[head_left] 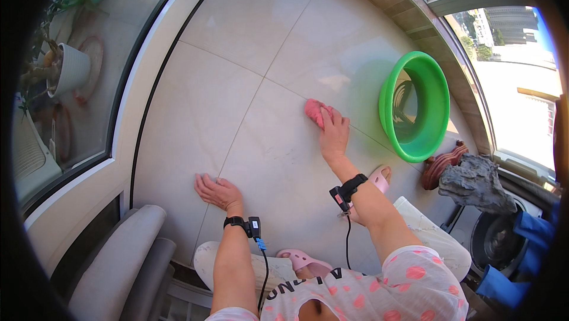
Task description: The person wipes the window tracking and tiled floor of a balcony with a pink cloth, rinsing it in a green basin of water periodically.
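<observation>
A bunched pink cloth (316, 111) lies against the pale tiled floor (231, 98), just left of the middle of a tile seam. My right hand (336, 136) grips it from behind, fingers pressed over it. To the left and nearer to me, my left hand (218, 192) rests on the floor with its fingers spread and nothing in it. A green plastic basin (438, 107) stands to the right of my right hand, with clear water in it.
Far right stand a grey rough rock (475, 181), a reddish-brown wooden stand (440, 170) and a front-loading washing machine (493, 241). Rolled grey padding (120, 254) is at lower left. A glass door frame (133, 85) borders the left, windows the right. Black cables hang from my wrists.
</observation>
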A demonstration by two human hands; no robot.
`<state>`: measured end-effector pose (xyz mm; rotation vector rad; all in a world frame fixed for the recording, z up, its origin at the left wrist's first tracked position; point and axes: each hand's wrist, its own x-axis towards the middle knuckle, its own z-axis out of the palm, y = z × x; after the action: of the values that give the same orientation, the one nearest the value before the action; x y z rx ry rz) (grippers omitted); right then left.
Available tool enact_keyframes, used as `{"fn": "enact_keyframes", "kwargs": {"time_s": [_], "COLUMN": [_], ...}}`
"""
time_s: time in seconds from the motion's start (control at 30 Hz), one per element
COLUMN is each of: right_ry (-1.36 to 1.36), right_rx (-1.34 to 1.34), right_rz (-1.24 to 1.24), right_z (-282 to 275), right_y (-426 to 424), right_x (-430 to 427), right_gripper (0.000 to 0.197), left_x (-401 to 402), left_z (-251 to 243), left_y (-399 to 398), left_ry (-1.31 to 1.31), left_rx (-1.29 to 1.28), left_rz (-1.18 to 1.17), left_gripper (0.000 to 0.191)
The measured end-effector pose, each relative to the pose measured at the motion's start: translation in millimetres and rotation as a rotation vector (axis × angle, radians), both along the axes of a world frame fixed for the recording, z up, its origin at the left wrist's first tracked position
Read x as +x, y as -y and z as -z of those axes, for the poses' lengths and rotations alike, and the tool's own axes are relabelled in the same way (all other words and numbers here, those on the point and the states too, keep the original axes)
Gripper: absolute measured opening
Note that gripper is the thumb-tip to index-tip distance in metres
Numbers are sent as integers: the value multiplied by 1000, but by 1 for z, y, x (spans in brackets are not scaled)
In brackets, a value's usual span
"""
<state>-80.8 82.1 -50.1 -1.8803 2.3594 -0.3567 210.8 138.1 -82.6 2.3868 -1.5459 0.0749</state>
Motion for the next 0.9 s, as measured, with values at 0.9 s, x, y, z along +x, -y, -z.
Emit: {"fn": "enact_keyframes", "kwargs": {"time_s": [0.9], "right_ry": [344], "right_rx": [203], "right_rz": [-130], "right_z": [-26], "right_y": [-7], "right_x": [103], "right_gripper": [62], "left_x": [5], "left_z": [2], "left_y": [-3], "left_ry": [-46], "left_rx": [-2], "left_rz": [-26], "left_gripper": [46]}}
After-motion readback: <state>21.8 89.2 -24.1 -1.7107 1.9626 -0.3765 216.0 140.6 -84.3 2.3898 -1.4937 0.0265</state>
